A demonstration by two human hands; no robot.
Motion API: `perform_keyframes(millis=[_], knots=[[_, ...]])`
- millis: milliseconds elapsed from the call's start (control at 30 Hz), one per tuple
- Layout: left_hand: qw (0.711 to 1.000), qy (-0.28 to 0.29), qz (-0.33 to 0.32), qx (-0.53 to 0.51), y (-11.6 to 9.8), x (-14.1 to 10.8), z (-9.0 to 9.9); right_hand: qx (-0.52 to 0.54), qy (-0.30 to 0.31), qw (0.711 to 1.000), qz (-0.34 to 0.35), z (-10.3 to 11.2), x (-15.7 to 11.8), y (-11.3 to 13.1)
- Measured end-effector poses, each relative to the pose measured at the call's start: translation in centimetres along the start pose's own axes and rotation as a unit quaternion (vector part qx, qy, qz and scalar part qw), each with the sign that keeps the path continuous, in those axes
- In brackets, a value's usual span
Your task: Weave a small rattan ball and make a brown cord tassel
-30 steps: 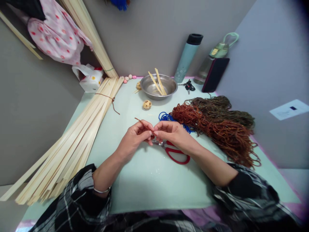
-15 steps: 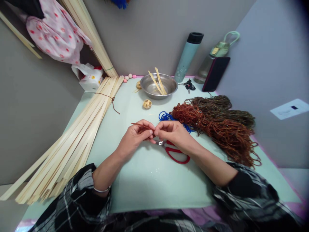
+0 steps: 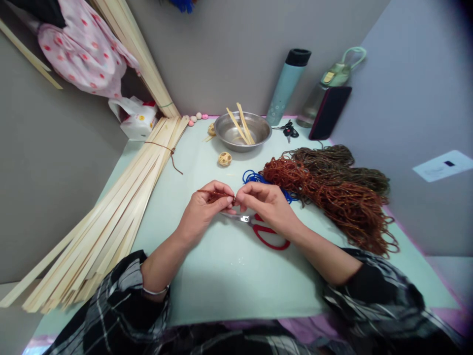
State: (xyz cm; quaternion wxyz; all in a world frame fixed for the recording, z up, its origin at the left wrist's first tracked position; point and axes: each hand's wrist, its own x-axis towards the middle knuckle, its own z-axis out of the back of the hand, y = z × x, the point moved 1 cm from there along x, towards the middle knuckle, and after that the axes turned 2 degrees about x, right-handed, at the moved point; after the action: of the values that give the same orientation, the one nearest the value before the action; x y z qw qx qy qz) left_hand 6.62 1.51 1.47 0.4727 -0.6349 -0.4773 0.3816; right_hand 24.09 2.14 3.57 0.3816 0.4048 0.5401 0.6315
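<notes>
Both my hands meet over the middle of the table. My left hand [image 3: 205,209] is closed on a reddish-brown cord [image 3: 214,196], pinched between thumb and fingers, with one end sticking out past the knuckles. My right hand [image 3: 266,202] pinches at the cord's near end, fingertips close to the left thumb; what lies between them is mostly hidden. Beneath the hands lie red-handled scissors [image 3: 271,239], blades pointing left and partly covered. A tangle of blue cord [image 3: 253,177] shows behind my right hand, beside a hank of rust-brown cord [image 3: 343,207].
Left lies a tied bundle of flat bamboo strips [image 3: 125,207]. A steel bowl [image 3: 264,133] holds two strips, with a small woven ball [image 3: 224,159] before it. Farther back stand a teal flask [image 3: 288,88], a clear bottle [image 3: 314,103] and a phone [image 3: 330,113]. Dark green cord [image 3: 365,177] lies right.
My left hand has shifted slightly left, and a small gap now shows between the fingertips of both hands. More of the scissor blades is visible.
</notes>
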Motion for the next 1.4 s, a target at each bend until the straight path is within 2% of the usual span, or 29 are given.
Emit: perform_keyframes(millis=[100,300,400,500,667,767,867,967,1067,1133,1200,1300,1400], knots=[[1.0,0.003,0.001,-0.006,0.2,0.0,0.0,0.058,0.004,0.998,-0.034,0.3,0.3,-0.3],[1.0,-0.012,-0.004,-0.011,0.2,0.1,0.0,0.039,-0.007,0.998,-0.054,0.2,0.5,-0.5],[1.0,-0.019,-0.006,-0.02,0.1,0.0,-0.1,0.05,0.015,0.996,-0.07,0.0,0.5,-0.3],[0.999,-0.019,0.005,-0.033,0.0,0.0,-0.2,0.053,0.023,0.996,-0.065,-0.1,0.5,-0.1],[0.996,-0.022,0.028,-0.078,-0.1,0.1,-0.2,-0.004,0.018,0.999,-0.047,0.2,0.3,0.3],[0.991,-0.062,0.01,-0.12,-0.4,0.3,0.1,-0.035,0.034,0.997,-0.06,0.3,0.2,0.4],[0.978,-0.119,-0.001,-0.171,-0.8,0.5,0.6,-0.056,0.079,0.992,-0.075,0.5,0.1,0.3],[0.97,-0.137,0.017,-0.202,-1.1,0.4,0.7,-0.056,0.092,0.994,-0.032,0.6,0.2,0.5],[0.973,-0.108,0.041,-0.2,-1.0,0.2,0.3,0.04,0.07,0.997,0.016,0.8,0.1,0.7],[0.979,-0.064,0.057,-0.185,-0.9,0.0,-0.2,0.149,0.091,0.985,-0.012,0.6,0.1,0.5],[0.983,-0.021,0.073,-0.165,-0.6,-0.2,-0.6,0.207,0.128,0.968,-0.062,0.2,0.0,0.1],[0.987,0.014,0.08,-0.139,-0.4,-0.3,-0.8,0.193,0.137,0.965,-0.115,-0.3,0.1,-0.3],[0.99,0.005,0.052,-0.13,-0.7,-0.3,-0.7,0.183,0.116,0.968,-0.128,-0.6,0.3,-0.2]])
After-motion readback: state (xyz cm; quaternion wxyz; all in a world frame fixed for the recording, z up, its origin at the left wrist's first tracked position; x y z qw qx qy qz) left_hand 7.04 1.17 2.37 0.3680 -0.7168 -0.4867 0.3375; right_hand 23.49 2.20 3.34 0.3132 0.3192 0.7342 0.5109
